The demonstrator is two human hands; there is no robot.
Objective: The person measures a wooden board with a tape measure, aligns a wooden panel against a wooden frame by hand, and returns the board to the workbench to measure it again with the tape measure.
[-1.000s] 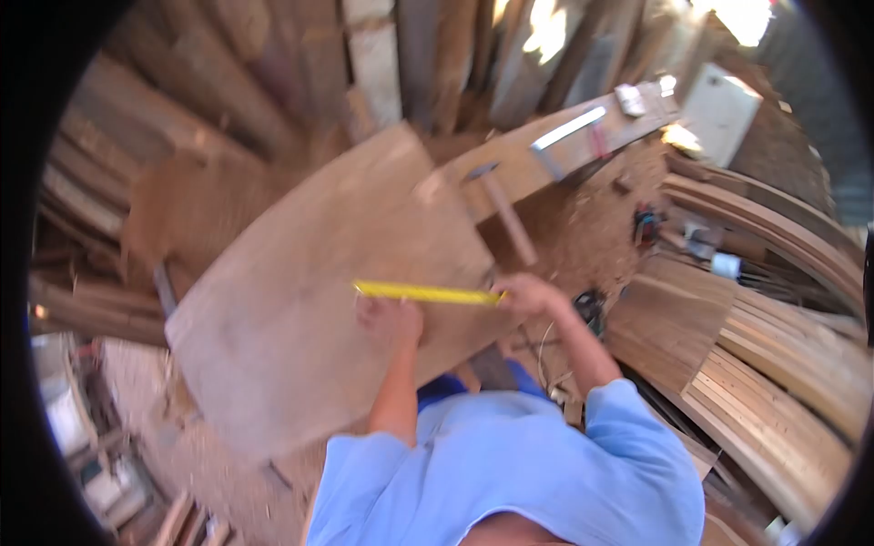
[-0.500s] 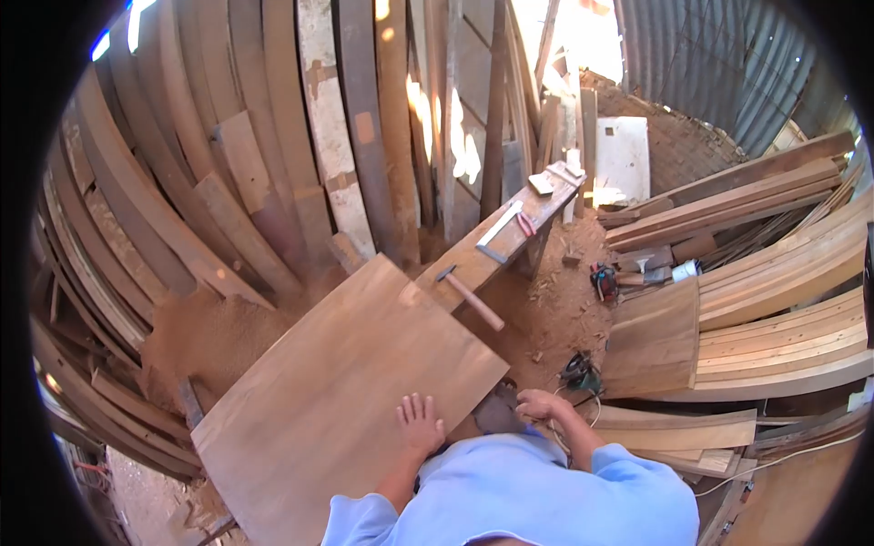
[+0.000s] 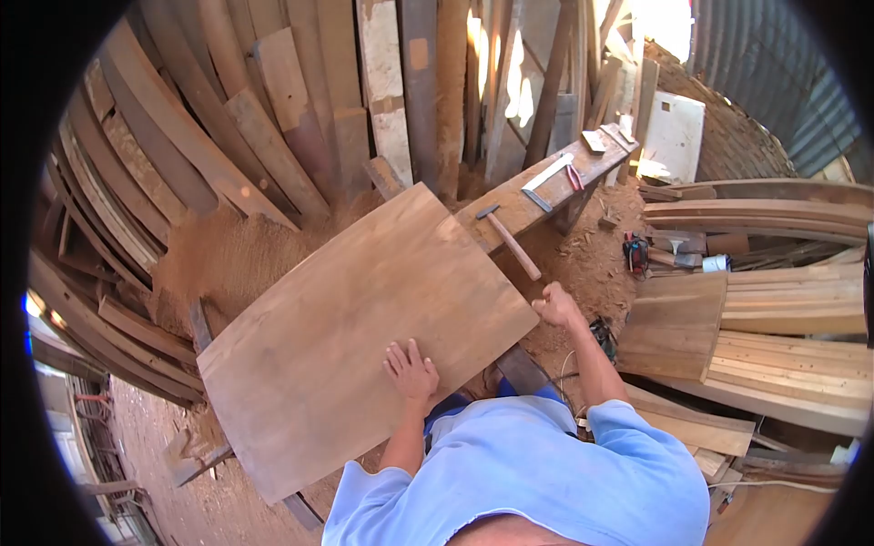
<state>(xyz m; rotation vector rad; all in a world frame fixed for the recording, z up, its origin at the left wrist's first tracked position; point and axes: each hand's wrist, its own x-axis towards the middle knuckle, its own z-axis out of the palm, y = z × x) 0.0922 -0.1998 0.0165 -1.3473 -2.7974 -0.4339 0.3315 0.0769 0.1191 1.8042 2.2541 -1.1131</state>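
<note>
A wide wooden panel (image 3: 337, 309) lies tilted across the view on a workbench. My left hand (image 3: 411, 371) rests flat on it near its front edge, fingers spread. Beside the panel's right corner is my right hand (image 3: 553, 305), its fingers curled closed. What it holds, if anything, is hidden. Just beyond that hand lies a hammer (image 3: 515, 246), its head on the bench plank (image 3: 510, 202) and its handle sticking out over the side. A try square (image 3: 544, 182) and red-handled pliers (image 3: 574, 176) lie farther along the plank.
Tall boards (image 3: 419, 91) lean along the back. Sawdust (image 3: 228, 259) is heaped at the left. Stacked planks (image 3: 792, 350) fill the right side. A dark power tool (image 3: 603, 338) with a cord sits on the floor near my right forearm, and a red-and-black tool (image 3: 635, 253) farther off.
My right hand has moved forward from near my body to the panel's right corner. My left hand stays flat on the panel. The camera view has shifted.
</note>
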